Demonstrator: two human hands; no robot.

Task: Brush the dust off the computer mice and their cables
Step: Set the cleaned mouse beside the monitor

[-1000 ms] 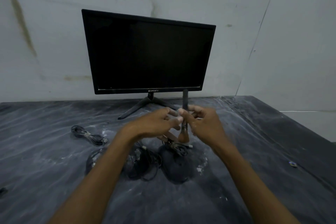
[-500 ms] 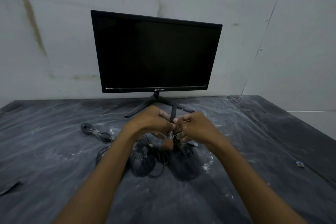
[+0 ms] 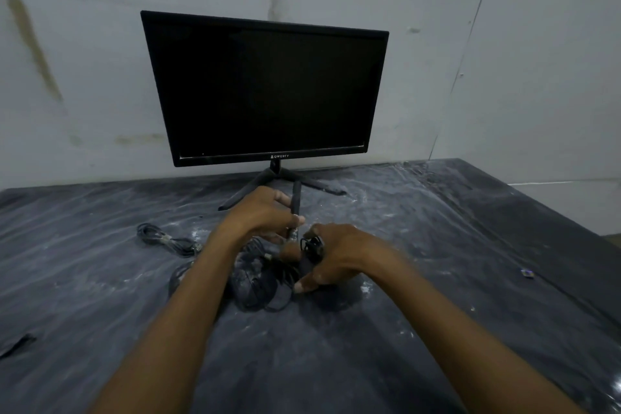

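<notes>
My left hand grips a small brush by its dark handle, held upright with the brown bristles pointing down between my hands. My right hand rests over the right-hand black mouse and pinches its bundled cable. A second black mouse with loose cable loops lies just left of it, partly under my left wrist. A third dark mouse shape sits further left, half hidden by my forearm.
A black monitor on a splayed stand stands against the white wall behind my hands. A coiled cable lies at the left. The dark table cover is streaked with white dust. A small object lies at the right.
Both hands have dropped from above the mice to the table. The brush passed into my left hand alone, and my right hand came down onto the right-hand mouse and its cable.
</notes>
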